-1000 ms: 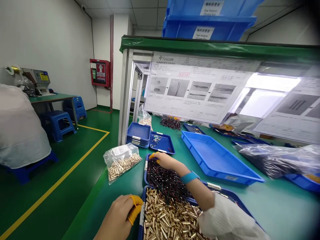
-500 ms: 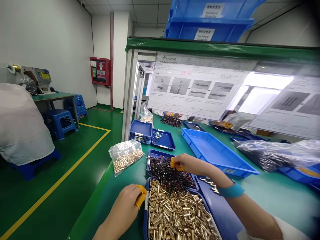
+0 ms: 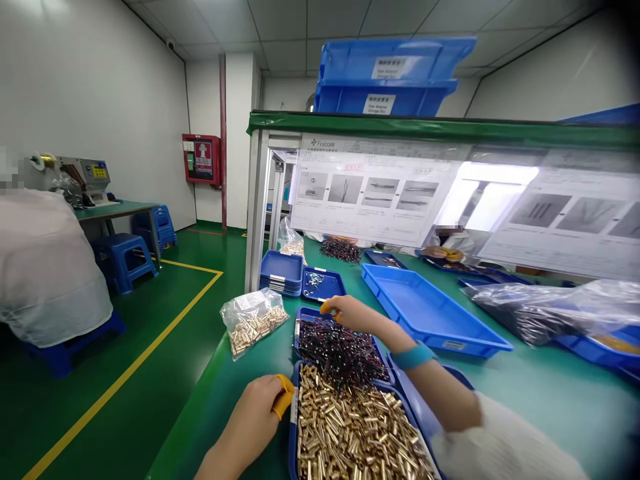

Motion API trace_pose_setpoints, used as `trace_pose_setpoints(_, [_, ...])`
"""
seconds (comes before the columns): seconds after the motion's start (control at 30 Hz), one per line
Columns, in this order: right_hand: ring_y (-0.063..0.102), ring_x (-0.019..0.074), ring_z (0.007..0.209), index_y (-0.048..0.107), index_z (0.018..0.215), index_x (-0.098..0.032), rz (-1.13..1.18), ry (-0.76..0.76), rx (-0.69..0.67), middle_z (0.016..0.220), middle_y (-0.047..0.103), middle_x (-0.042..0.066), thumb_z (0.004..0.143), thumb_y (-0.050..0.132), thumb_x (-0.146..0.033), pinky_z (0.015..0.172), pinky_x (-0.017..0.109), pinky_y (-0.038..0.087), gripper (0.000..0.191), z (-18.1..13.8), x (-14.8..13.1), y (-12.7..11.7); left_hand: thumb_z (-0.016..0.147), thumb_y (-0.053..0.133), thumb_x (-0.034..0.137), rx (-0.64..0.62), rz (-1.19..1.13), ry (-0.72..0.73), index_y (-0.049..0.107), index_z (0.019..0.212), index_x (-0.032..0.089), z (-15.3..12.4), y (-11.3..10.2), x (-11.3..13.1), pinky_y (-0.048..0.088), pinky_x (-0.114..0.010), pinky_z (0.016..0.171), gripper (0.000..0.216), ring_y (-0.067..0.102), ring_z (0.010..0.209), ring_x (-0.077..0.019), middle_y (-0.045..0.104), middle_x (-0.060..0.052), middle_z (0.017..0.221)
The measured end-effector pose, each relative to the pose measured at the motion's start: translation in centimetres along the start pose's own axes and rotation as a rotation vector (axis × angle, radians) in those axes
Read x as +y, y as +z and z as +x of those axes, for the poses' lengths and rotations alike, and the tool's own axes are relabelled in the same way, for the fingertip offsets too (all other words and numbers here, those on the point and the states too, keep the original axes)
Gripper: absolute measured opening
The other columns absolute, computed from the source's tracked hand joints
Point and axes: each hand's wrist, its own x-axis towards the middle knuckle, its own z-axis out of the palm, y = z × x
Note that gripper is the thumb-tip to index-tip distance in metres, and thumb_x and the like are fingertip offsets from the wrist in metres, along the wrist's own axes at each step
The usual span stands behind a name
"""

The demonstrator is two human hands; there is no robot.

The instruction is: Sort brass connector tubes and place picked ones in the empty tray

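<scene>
My left hand (image 3: 261,408), with orange finger covers, is closed beside the left rim of a blue tray (image 3: 293,437) full of short gold-coloured metal tubes (image 3: 357,427). Its fingertips meet at the tray's edge; what they hold, if anything, is hidden. Just behind lies a second blue tray (image 3: 303,312) heaped with thin black and red wire pieces (image 3: 340,350). Over the far edge of that heap hovers my right hand (image 3: 350,313), fingers pinched together, also in orange covers. Anything between them is too small to make out. A blue band (image 3: 413,357) circles the right wrist.
Left of the trays lies a clear bag of tubes (image 3: 255,323). Behind are stacked blue trays (image 3: 281,270) and a small parts tray (image 3: 335,287). A large blue bin (image 3: 425,307) stands right. Instruction sheets (image 3: 365,193) hang from the shelf; co-workers sit beyond it.
My right hand has moved left and away from me across the wire heap to its far edge. My left hand stays by the tube tray. The view has tilted up slightly.
</scene>
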Motion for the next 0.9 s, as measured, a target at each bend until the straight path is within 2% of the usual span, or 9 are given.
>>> trace_pose_setpoints(0.07, [0.051,0.0104,0.105,0.055,0.105,-0.014,-0.027,0.006,-0.048,0.111,0.055,0.005,0.083,0.044,-0.024,0.099,0.035,0.042,0.026,3.1,-0.9,1.2,0.070,0.032,0.000,0.010,0.009,-0.024,0.040,0.065,0.017,0.1,-0.2,0.0,0.029,-0.021,0.055,0.019,0.045,0.065,-0.0124,0.053,-0.001,0.076])
trace_pose_setpoints(0.17, [0.053,0.0094,0.100,0.055,0.102,-0.013,-0.054,0.028,-0.154,0.104,0.057,0.004,0.081,0.049,-0.033,0.094,0.032,0.046,0.030,6.5,-1.7,3.1,0.069,0.032,-0.002,0.017,-0.012,-0.038,0.043,0.065,0.017,0.2,-0.3,0.0,0.028,-0.021,0.056,0.022,0.045,0.066,-0.0131,0.053,-0.001,0.077])
trace_pose_setpoints(0.3, [0.056,0.0081,0.093,0.057,0.095,-0.011,-0.035,0.034,-0.187,0.095,0.059,0.003,0.080,0.051,-0.034,0.089,0.029,0.049,0.028,7.4,-1.5,3.9,0.074,0.037,0.003,0.023,-0.102,0.001,0.051,0.069,0.018,0.3,-0.3,0.0,0.031,-0.022,0.057,0.020,0.048,0.069,-0.0148,0.056,-0.003,0.080])
trace_pose_setpoints(0.47, [0.057,0.0065,0.088,0.058,0.093,-0.012,0.165,-0.101,-0.046,0.095,0.062,0.002,0.081,0.046,-0.020,0.086,0.024,0.047,0.018,2.0,-0.9,1.6,0.074,0.036,0.005,0.016,-0.090,0.013,0.053,0.071,0.018,0.0,-0.4,0.0,0.034,-0.023,0.061,0.022,0.050,0.073,-0.0161,0.057,-0.003,0.081])
trace_pose_setpoints(0.57, [0.057,0.0077,0.093,0.058,0.093,-0.020,0.311,-0.096,0.100,0.101,0.062,0.000,0.078,0.036,-0.009,0.086,0.020,0.045,0.029,-3.4,-0.4,1.1,0.075,0.037,0.007,0.023,-0.141,-0.005,0.055,0.075,0.018,-0.1,-0.2,0.6,0.036,-0.024,0.063,0.021,0.050,0.076,-0.0174,0.057,-0.005,0.085])
trace_pose_setpoints(0.63, [0.057,0.0090,0.093,0.056,0.095,-0.019,0.404,-0.024,0.192,0.101,0.062,0.002,0.074,0.031,-0.004,0.084,0.020,0.045,0.035,-6.7,0.0,2.0,0.078,0.038,0.012,0.027,-0.218,-0.015,0.057,0.084,0.019,0.3,0.3,1.7,0.038,-0.026,0.068,0.021,0.050,0.082,-0.0186,0.055,-0.006,0.092])
trace_pose_setpoints(0.73, [0.059,0.0086,0.080,0.054,0.089,-0.016,0.531,0.104,0.271,0.091,0.063,0.004,0.072,0.031,-0.005,0.069,0.016,0.045,0.030,-10.1,0.0,4.6,0.079,0.039,0.016,-0.007,-0.295,-0.004,0.054,0.094,0.018,1.8,1.8,4.2,0.039,-0.029,0.072,0.021,0.049,0.085,-0.0185,0.051,-0.008,0.099])
trace_pose_setpoints(0.8, [0.057,0.0080,0.072,0.051,0.079,-0.013,0.587,0.191,0.307,0.079,0.063,0.004,0.069,0.033,-0.005,0.060,0.013,0.041,0.022,-11.2,-0.4,6.5,0.076,0.042,0.014,-0.035,-0.285,-0.001,0.051,0.097,0.018,3.1,3.3,6.0,0.040,-0.030,0.072,0.024,0.047,0.084,-0.0183,0.050,-0.007,0.096])
trace_pose_setpoints(0.9, [0.051,0.0055,0.065,0.047,0.073,-0.013,0.651,0.280,0.344,0.073,0.060,0.002,0.064,0.034,-0.002,0.057,0.011,0.033,0.019,-11.6,-1.2,8.4,0.075,0.046,0.019,-0.094,-0.361,0.022,0.051,0.094,0.016,4.9,5.5,7.5,0.041,-0.030,0.073,0.020,0.049,0.082,-0.0183,0.052,-0.008,0.094])
